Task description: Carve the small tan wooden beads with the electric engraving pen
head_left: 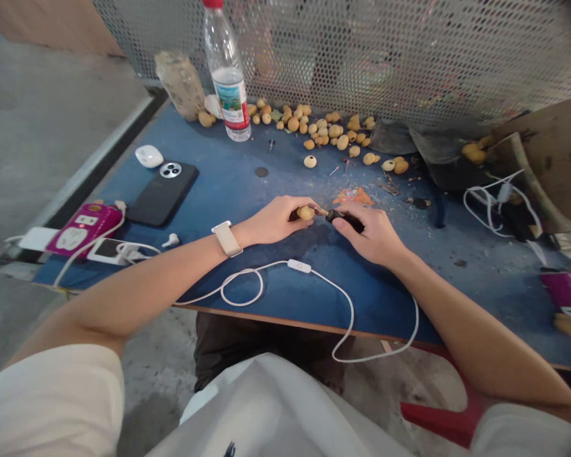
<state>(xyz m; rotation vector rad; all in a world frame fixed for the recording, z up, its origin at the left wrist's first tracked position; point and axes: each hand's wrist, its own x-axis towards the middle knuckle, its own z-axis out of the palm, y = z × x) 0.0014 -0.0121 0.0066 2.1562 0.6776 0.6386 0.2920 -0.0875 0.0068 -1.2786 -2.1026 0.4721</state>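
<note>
My left hand (276,220) rests on the blue table (228,184) with its fingers pinched round a small round tan nut (306,212). My right hand (372,232) lies just to the right, closed on a dark-handled tool (342,218) whose tip touches the nut. A pale band sits on my left wrist (227,238). Orange shavings (356,197) lie just beyond my hands. Several more tan nuts (323,130) are scattered along the back of the table.
A water bottle (227,76) and a cloudy jar (181,86) stand at the back left before a perforated metal screen. A black phone (162,192), earbud case (149,156), power strip (83,228) lie left. A white cable (314,279) crosses the front edge.
</note>
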